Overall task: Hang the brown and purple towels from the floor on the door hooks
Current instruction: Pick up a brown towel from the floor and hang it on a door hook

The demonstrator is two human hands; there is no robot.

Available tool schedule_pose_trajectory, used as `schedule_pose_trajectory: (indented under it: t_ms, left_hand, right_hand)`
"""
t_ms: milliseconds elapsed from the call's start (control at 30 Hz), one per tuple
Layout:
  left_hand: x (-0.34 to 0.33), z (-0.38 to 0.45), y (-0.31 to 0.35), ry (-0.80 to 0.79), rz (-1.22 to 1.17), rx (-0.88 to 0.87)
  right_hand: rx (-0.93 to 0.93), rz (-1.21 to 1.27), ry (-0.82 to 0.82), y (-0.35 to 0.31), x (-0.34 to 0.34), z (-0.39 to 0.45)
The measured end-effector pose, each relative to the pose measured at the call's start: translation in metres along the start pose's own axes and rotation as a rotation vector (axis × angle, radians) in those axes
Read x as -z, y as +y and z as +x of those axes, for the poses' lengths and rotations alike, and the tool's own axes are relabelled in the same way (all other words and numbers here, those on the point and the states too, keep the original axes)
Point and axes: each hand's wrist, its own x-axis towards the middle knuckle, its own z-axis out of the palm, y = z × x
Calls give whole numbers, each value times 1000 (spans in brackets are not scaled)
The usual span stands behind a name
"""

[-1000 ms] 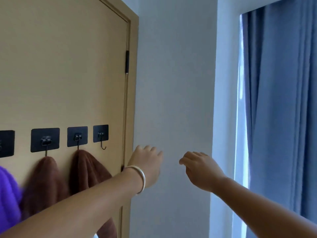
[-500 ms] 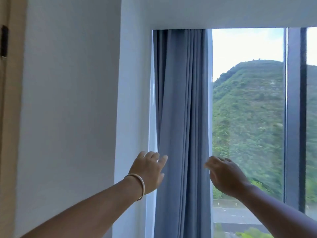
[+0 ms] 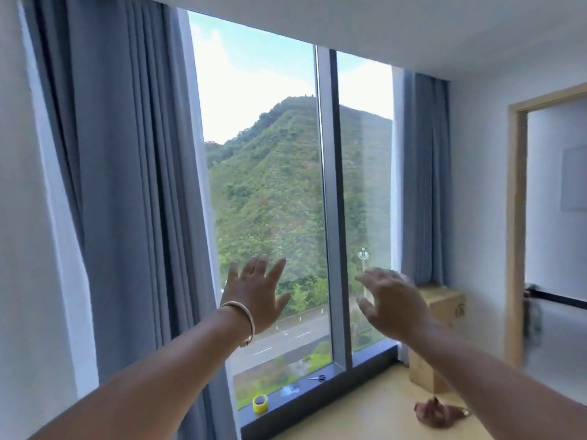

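A crumpled brown towel (image 3: 436, 414) lies on the light wooden floor at the lower right, partly hidden behind my right forearm. My left hand (image 3: 255, 292), with a bracelet on its wrist, is raised in front of the window with fingers spread and holds nothing. My right hand (image 3: 392, 300) is raised beside it, fingers loosely bent and empty. The door with its hooks and the hung towels is out of view.
A tall window (image 3: 276, 217) with blue-grey curtains (image 3: 127, 201) fills the view. On the dark sill (image 3: 317, 395) sit a yellow tape roll (image 3: 260, 403) and scissors (image 3: 317, 378). A cardboard box (image 3: 440, 331) stands in the right corner, next to an open doorway (image 3: 556, 233).
The view has swung right, from the door with hooks and hung towels to the window and room. Both empty hands stayed raised, and the left hand's fingers have spread.
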Motion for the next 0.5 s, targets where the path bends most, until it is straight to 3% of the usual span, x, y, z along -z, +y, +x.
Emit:
schedule_pose_trajectory:
  t_ms: [267, 500]
  left_hand:
    - [-20, -6, 238, 19, -378, -286]
    - [-24, -74, 402, -115, -607, -509]
  right_hand:
    - [-397, -67, -17, 139, 50, -157]
    - [-819, -67, -29, 206, 100, -315]
